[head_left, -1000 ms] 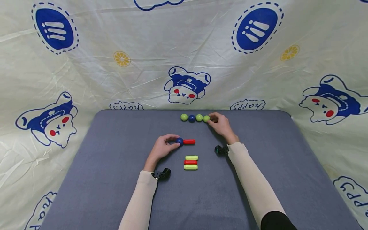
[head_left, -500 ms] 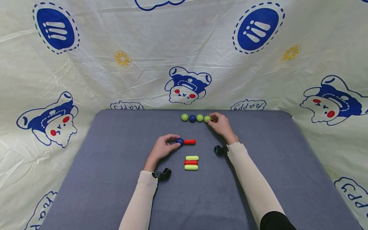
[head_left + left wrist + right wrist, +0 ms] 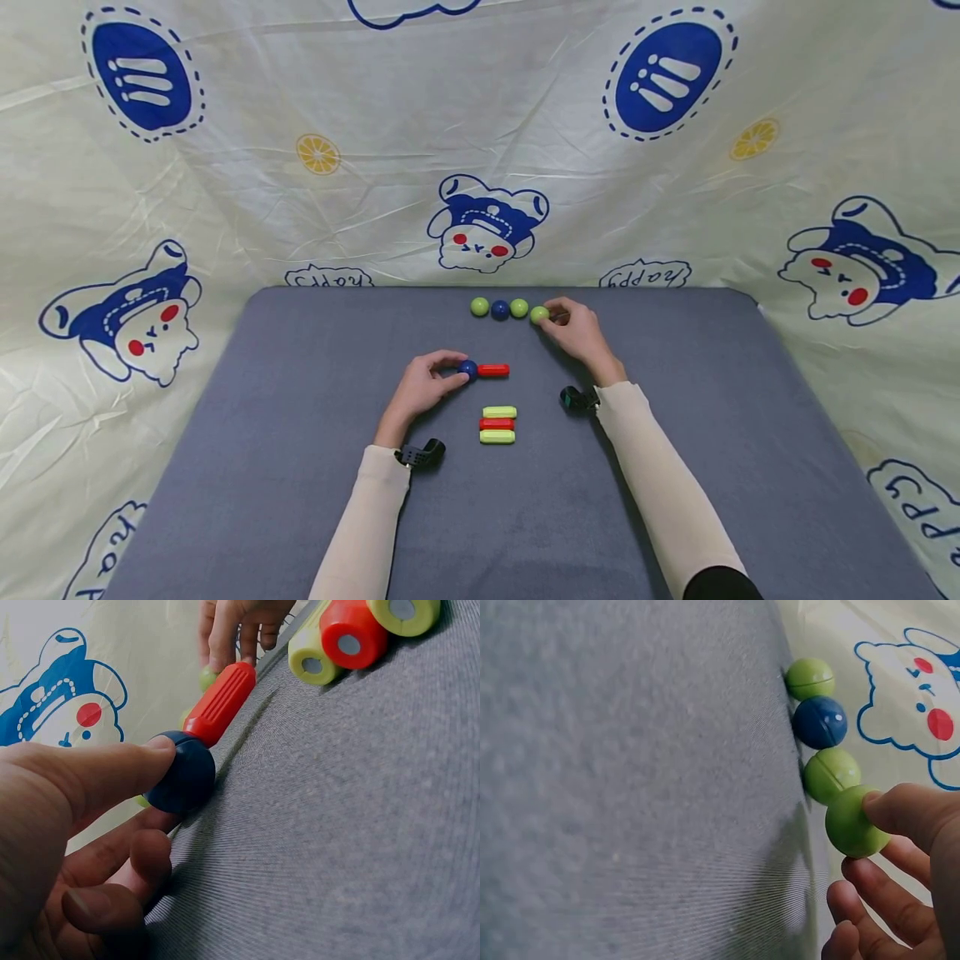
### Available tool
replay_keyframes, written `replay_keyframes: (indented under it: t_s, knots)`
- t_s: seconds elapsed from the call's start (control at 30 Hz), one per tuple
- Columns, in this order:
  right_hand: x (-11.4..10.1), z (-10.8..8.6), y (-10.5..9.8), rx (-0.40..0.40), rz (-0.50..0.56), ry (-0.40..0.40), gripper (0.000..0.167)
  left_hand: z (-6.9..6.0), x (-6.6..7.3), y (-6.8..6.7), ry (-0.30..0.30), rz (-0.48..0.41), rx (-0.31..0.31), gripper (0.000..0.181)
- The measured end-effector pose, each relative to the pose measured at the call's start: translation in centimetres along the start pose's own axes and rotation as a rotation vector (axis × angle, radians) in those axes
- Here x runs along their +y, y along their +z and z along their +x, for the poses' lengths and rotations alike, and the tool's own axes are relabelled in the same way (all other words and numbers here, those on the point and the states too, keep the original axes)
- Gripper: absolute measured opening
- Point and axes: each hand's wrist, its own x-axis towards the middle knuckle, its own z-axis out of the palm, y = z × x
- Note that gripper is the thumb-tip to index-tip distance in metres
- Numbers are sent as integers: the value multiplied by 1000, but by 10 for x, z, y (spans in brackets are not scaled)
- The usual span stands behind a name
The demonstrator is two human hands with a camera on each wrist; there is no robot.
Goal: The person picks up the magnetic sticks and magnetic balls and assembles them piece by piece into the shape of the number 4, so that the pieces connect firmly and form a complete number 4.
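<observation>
My left hand (image 3: 423,387) pinches a dark blue ball (image 3: 180,776) between thumb and fingers. A red ribbed rod (image 3: 493,370) adjoins that ball and points right. Farther back, my right hand (image 3: 577,329) pinches a green ball (image 3: 855,823) at the right end of a row. The rest of the row is a green ball (image 3: 831,775), a blue ball (image 3: 820,721) and another green ball (image 3: 810,679), side by side. In the head view the held green ball sits slightly nearer to me than the others.
Closer to me lie three short rods side by side: a yellow-green rod (image 3: 499,412), a red rod (image 3: 497,424) and another yellow-green rod (image 3: 497,437). Grey cloth covers the table (image 3: 300,517). A printed curtain (image 3: 375,208) hangs behind its far edge.
My right hand has shifted slightly toward me with the end green ball, which now sits a little out of line with the row. The left hand stays in place.
</observation>
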Motion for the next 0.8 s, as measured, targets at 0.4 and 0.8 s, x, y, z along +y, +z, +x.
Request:
replay_keyframes:
  t_s: [0.4,0.8]
  knots:
    - [-8,-24,0,1,51,-42,37,0,0,-1,-5,-1,-3,30]
    - [-16,-51,1,-27,46,-99,36,1,-2,0,-17,-9,-7,30]
